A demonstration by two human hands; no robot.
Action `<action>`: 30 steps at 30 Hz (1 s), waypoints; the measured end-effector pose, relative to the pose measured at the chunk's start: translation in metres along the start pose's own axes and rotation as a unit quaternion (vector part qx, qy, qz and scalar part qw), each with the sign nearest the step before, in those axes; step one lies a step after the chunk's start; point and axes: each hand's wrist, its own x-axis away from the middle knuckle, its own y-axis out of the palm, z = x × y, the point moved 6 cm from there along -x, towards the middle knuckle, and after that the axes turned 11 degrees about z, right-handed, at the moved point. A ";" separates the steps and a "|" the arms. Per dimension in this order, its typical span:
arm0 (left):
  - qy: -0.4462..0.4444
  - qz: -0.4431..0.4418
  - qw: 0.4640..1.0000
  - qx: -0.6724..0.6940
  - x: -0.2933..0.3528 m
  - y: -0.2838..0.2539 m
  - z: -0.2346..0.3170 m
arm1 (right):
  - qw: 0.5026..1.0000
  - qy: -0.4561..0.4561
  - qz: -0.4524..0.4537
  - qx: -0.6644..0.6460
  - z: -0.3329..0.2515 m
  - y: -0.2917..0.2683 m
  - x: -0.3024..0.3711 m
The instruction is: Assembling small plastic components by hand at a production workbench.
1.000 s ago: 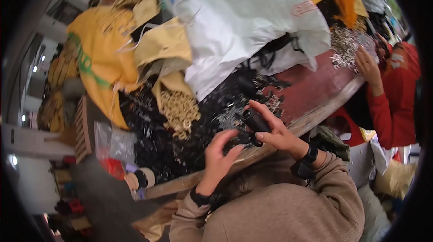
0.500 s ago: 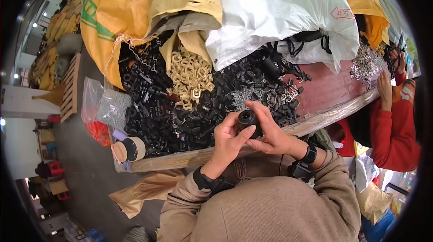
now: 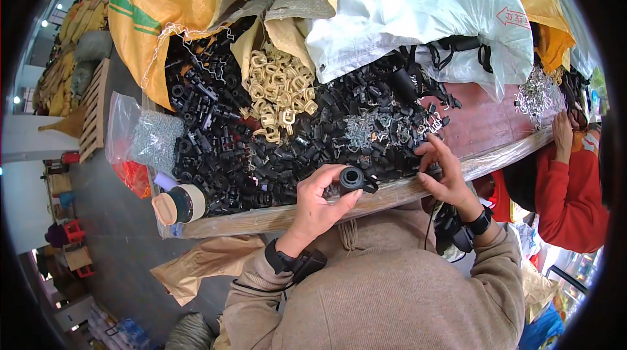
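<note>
My left hand (image 3: 318, 204) holds a short black cylinder-shaped part (image 3: 351, 179) over the table's front edge, its round open end facing up and a small tab at its right side. My right hand (image 3: 449, 179) hovers apart from it at the right end of the pile, thumb and fingers spread with nothing visible between them. Just beyond its fingertips lie silvery wire clips (image 3: 432, 125) and loose black plastic parts (image 3: 333, 134). A patch of small grey metal pieces (image 3: 360, 132) rests on the black parts. Further back, beige plastic rings (image 3: 279, 92) spill from a sack.
Yellow sacks (image 3: 140, 30) and a white sack (image 3: 418, 10) line the table's far side. At the left corner stand a lidded jar (image 3: 189, 203) and a clear bag of small metal pieces (image 3: 157, 140). On the right, a person in a red sleeve (image 3: 568, 193) works near more wire clips (image 3: 539, 98).
My right hand has let go of the black cylindrical part and moved right to the wire clips. My left hand keeps the part, slightly lower and further left.
</note>
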 end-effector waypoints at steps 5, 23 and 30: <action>0.059 -0.029 0.994 -0.083 -0.001 0.002 0.015 | 1.000 0.014 0.011 0.011 0.010 -0.005 0.007; 0.165 -0.033 0.970 -0.174 0.009 0.005 0.017 | 1.000 0.029 0.012 -0.002 0.011 -0.010 0.002; 0.208 -0.053 0.950 -0.228 0.011 0.010 0.016 | 0.999 0.018 0.027 -0.001 0.015 -0.013 0.001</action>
